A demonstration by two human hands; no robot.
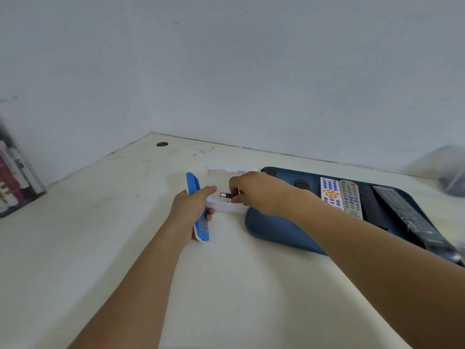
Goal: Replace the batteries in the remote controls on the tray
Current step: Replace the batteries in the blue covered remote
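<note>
You hold a blue remote (pixel 197 205) with a white underside in your left hand (pixel 191 210), lifted on its edge above the bench and pointing away from you. A small battery (pixel 226 195), dark purple with a silver end, lies level in the fingers of your right hand (pixel 254 192), just above a white open box (pixel 221 204). The box sits beside the near left corner of the dark blue tray (pixel 271 227). On the tray four remotes lie side by side: a white remote (pixel 330 193) with orange and blue buttons, a grey remote (pixel 351 199), a plain black remote (pixel 372 207) and a long black remote (pixel 407 215) at the right.
</note>
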